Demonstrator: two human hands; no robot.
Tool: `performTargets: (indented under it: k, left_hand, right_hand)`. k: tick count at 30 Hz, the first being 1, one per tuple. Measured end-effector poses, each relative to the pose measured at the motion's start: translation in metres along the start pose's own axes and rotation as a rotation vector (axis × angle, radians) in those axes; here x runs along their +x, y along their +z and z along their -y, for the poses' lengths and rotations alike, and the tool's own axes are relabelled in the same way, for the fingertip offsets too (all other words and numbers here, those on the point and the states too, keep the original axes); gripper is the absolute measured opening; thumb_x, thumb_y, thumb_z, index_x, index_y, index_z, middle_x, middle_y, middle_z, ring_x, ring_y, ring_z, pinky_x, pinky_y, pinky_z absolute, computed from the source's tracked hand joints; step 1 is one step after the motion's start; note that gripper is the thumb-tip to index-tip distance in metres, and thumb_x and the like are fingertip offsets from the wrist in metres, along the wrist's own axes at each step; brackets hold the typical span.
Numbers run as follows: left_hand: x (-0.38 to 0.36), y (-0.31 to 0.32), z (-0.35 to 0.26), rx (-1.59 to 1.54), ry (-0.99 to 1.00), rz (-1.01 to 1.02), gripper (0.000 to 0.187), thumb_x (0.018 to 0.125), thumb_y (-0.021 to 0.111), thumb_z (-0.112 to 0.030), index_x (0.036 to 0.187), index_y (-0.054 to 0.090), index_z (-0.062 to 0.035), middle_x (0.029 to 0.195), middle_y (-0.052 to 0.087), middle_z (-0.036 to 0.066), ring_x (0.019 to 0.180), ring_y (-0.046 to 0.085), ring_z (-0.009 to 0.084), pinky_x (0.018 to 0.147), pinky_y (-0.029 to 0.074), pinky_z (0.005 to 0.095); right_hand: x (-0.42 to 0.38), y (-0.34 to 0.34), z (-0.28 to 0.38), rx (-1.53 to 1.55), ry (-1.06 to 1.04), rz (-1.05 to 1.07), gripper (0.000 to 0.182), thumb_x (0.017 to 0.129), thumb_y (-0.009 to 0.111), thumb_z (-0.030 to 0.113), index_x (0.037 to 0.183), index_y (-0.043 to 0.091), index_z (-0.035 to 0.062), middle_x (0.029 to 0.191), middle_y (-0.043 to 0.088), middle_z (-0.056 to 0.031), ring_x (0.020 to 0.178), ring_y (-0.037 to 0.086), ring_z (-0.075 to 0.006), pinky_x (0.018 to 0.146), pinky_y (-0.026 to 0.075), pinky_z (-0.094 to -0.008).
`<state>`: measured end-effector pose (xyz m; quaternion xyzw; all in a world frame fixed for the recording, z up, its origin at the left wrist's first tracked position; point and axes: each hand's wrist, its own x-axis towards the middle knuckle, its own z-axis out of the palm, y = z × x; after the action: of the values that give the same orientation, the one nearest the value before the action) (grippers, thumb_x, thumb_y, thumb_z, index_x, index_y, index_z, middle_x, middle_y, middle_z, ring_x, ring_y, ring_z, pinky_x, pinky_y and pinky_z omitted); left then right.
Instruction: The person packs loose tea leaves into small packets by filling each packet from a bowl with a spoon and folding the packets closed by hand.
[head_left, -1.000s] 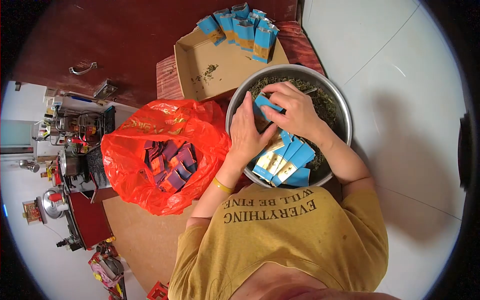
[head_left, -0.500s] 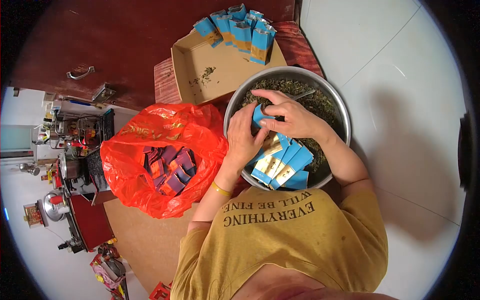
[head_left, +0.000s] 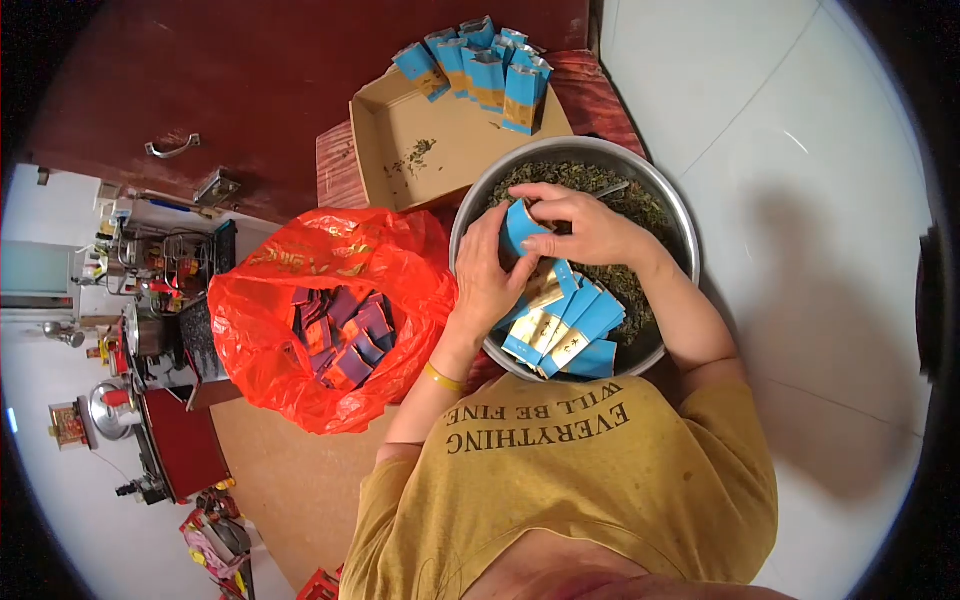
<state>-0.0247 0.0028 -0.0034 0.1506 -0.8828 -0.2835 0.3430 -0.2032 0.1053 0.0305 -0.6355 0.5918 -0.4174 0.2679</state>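
My left hand is closed around a blue tea packet over a metal bowl. The fingers of my right hand curl at the packet's other side, thumb pressed to its blue face. Part of the packet is hidden behind my fingers. Dark green dried tea leaves fill the bowl. A spoon handle pokes out of the leaves beyond my right hand. Below my hands, several blue and gold packets lie fanned out flat near the bowl's close rim.
A cardboard box with scattered leaves stands behind the bowl; several upright blue packets with unsealed tops crowd its far right. Left of the bowl, a red plastic bag holds purple and orange packets. A dark red cabinet rises behind.
The packet between my hands shows more of its blue face, and my right hand's fingers have shifted slightly upward along it. The fanned packets stay put.
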Motion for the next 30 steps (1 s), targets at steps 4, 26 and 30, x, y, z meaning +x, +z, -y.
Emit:
performTargets:
  k: [4, 26, 30]
  left_hand:
    - [0.001, 0.0, -0.001, -0.027, -0.044, -0.02, 0.068, 0.074, 0.081, -0.015, 0.131, 0.048, 0.0015, 0.124, 0.057, 0.021, 0.111, 0.056, 0.0394, 0.095, 0.046, 0.0445]
    - [-0.004, 0.004, 0.014, -0.301, -0.302, -0.052, 0.07, 0.079, 0.079, -0.017, 0.135, 0.043, 0.0053, 0.129, 0.055, 0.022, 0.119, 0.055, 0.0325, 0.101, 0.043, 0.0391]
    - [-0.001, 0.0, 0.009, -0.306, -0.327, -0.031, 0.07, 0.079, 0.079, -0.017, 0.135, 0.043, 0.0056, 0.129, 0.055, 0.022, 0.119, 0.055, 0.0319, 0.102, 0.043, 0.0389]
  right_hand:
    - [0.001, -0.015, -0.019, 0.208, 0.129, -0.144, 0.024, 0.092, 0.066, 0.016, 0.107, 0.066, -0.0036, 0.116, 0.066, -0.0129, 0.101, 0.063, -0.0176, 0.087, 0.05, -0.0316]
    - [-0.013, -0.029, -0.041, -0.732, 0.395, -0.392, 0.013, 0.082, 0.063, 0.016, 0.093, 0.065, 0.0102, 0.088, 0.069, -0.0105, 0.087, 0.065, -0.0317, 0.075, 0.051, -0.0453]
    - [-0.006, -0.02, -0.055, -0.857, 0.33, -0.468, 0.013, 0.082, 0.063, 0.016, 0.094, 0.065, 0.0097, 0.087, 0.068, -0.0123, 0.086, 0.065, -0.033, 0.074, 0.051, -0.0459]
